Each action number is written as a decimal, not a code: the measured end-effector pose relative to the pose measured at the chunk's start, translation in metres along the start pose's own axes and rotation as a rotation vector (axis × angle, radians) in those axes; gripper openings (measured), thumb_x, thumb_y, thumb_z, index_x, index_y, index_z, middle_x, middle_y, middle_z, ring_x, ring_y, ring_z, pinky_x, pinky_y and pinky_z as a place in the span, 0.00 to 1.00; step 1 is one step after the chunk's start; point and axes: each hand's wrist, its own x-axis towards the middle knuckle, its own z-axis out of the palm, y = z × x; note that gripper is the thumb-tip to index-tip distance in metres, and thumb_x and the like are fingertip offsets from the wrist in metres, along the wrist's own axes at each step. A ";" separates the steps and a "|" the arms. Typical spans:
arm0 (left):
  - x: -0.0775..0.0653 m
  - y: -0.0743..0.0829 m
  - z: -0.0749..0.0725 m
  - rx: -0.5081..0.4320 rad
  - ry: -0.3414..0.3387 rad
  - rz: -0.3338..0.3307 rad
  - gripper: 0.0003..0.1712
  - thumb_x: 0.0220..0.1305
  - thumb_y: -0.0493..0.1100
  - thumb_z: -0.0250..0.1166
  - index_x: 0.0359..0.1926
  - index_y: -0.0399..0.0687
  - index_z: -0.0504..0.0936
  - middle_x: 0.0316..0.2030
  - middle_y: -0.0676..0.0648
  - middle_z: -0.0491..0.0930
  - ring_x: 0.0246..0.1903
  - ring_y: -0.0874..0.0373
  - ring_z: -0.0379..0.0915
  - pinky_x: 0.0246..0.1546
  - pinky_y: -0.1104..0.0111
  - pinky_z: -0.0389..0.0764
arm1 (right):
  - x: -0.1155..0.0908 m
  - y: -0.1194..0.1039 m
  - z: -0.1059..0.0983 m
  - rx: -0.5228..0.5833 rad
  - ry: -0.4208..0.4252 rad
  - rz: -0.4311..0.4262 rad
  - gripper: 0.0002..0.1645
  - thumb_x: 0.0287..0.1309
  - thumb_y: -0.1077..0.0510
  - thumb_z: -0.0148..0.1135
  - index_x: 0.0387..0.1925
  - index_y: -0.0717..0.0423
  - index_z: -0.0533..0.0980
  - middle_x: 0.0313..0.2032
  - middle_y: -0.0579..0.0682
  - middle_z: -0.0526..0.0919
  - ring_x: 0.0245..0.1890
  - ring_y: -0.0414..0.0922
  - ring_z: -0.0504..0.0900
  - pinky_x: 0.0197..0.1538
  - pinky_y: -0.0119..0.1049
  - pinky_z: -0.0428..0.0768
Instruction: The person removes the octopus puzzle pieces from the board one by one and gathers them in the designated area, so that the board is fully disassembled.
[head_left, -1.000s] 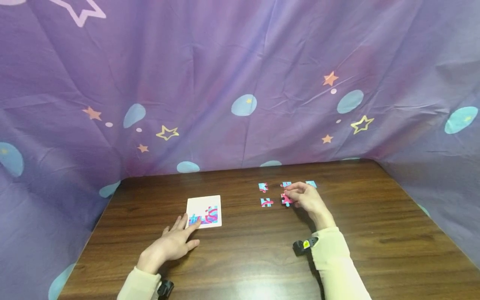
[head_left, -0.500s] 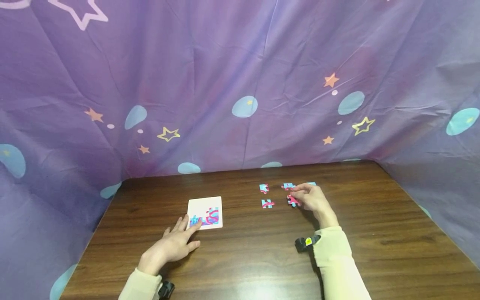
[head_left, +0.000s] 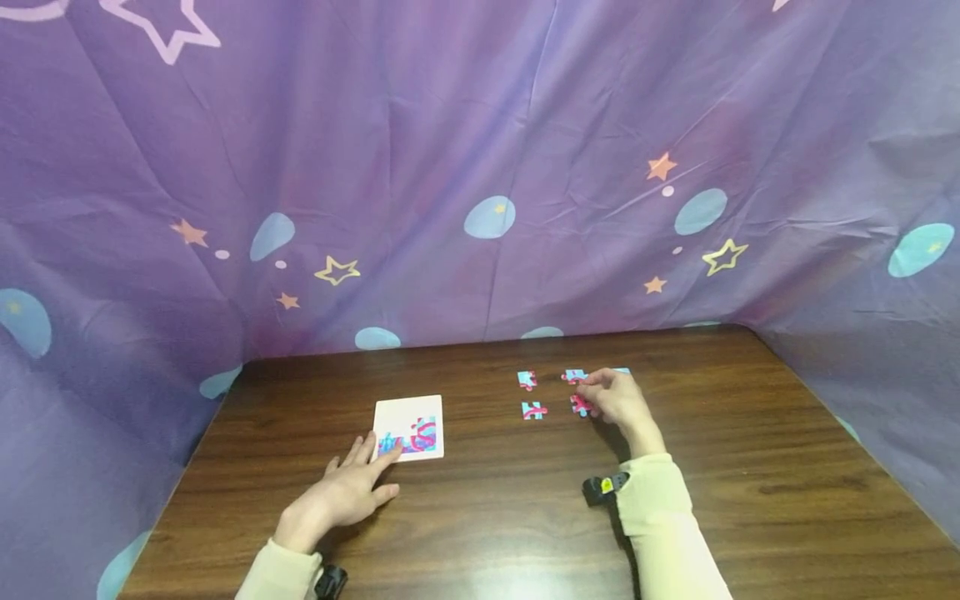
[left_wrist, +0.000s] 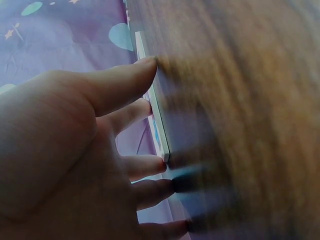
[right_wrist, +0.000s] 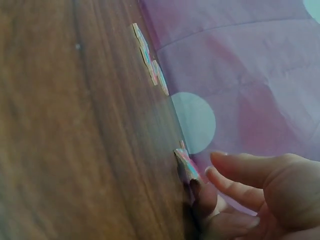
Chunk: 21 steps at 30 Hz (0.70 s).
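The right hand [head_left: 617, 400] is curled over a loose puzzle piece [head_left: 580, 406] on the far right part of the table, its fingertips [right_wrist: 212, 172] bent down onto the piece's edge; the right wrist view shows the piece [right_wrist: 187, 165] tipped slightly off the wood against the fingers, though whether it is truly pinched cannot be told. The left hand [head_left: 347, 492] lies flat on the table with fingers spread and straight, the fingertips [left_wrist: 150, 64] touching the near left edge of the white puzzle tray [head_left: 408, 427].

The tray is square, lies flat near the table's middle-left, and has joined pink and blue pieces filling its near part. Three more loose pieces lie close to the right hand: one [head_left: 527, 380] and another [head_left: 534, 410] to its left, a third [head_left: 574, 376] just beyond the fingers. They sit flat, well apart from the tray.

The surface is a dark wooden table [head_left: 495, 517]. A purple cloth [head_left: 465, 150] printed with stars and pale blue blobs hangs around it on three sides.
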 end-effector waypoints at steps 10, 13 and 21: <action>0.000 0.001 -0.002 -0.014 -0.001 -0.003 0.34 0.70 0.50 0.59 0.73 0.48 0.62 0.72 0.26 0.44 0.72 0.31 0.37 0.63 0.31 0.42 | -0.011 -0.016 -0.005 -0.196 -0.015 -0.006 0.19 0.66 0.53 0.59 0.48 0.65 0.75 0.32 0.57 0.83 0.22 0.44 0.80 0.22 0.36 0.78; 0.000 0.002 -0.002 -0.017 -0.002 -0.008 0.34 0.70 0.50 0.59 0.73 0.48 0.63 0.72 0.26 0.44 0.72 0.31 0.37 0.63 0.31 0.41 | -0.015 -0.021 -0.009 -0.223 -0.035 -0.013 0.20 0.67 0.52 0.58 0.50 0.65 0.74 0.35 0.59 0.84 0.25 0.46 0.82 0.24 0.37 0.79; -0.001 0.002 -0.002 -0.015 0.000 -0.007 0.34 0.70 0.50 0.60 0.73 0.48 0.63 0.72 0.26 0.44 0.71 0.31 0.38 0.63 0.31 0.42 | -0.023 -0.035 -0.007 -0.234 -0.064 -0.149 0.20 0.67 0.54 0.59 0.51 0.67 0.74 0.38 0.62 0.84 0.31 0.53 0.84 0.33 0.39 0.80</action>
